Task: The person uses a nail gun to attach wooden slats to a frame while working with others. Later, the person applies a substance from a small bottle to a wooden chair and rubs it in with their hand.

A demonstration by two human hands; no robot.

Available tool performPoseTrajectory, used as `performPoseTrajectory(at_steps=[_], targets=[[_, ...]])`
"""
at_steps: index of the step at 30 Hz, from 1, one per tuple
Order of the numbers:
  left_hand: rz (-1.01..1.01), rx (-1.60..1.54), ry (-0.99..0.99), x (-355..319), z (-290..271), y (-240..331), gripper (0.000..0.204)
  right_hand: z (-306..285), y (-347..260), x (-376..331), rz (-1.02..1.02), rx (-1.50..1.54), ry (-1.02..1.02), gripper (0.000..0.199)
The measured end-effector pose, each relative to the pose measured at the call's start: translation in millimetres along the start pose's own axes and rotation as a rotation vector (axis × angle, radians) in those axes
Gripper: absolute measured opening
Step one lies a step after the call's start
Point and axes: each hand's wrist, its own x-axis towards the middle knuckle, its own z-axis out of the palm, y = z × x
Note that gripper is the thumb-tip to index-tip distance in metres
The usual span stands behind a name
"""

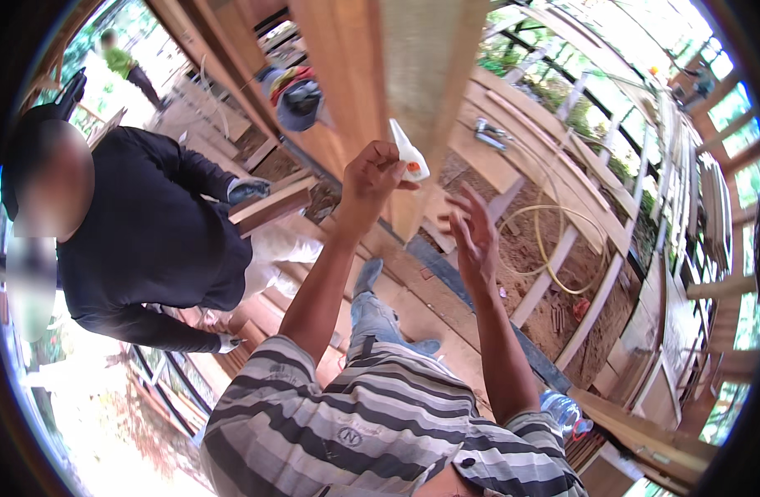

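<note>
Pinched in my left hand (370,178) is a small white glue bottle (411,159) with a pointed nozzle tilted up and an orange mark on its side. It is held in front of a large wooden post (347,74), whose right face looks paler; I cannot tell whether the nozzle touches the wood. My right hand (474,240) hovers to the right of the bottle, apart from it. Its fingers are spread and slightly smeared, with nothing in them.
At my left stands a co-worker in black (156,224), one gloved hand by a short timber (276,203). A metal air tool (491,135) lies on boards at the right, near a yellow hose (554,286). A clear water bottle (559,407) stands by my right elbow.
</note>
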Motion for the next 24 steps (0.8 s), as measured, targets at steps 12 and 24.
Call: performPoseTrajectory(at_steps=[12,24], targets=[[-0.041,-0.182,-0.541,-35.3,327.2,57.8,0.017,-202.5,-228.7,-90.6,-0.442,-0.202,0.334,0.025],[-0.295,-0.489,-0.979,-102.9,514.2,73.2,0.025,-346.1,-343.3,-208.2,-0.524,0.014,0.254,0.04]])
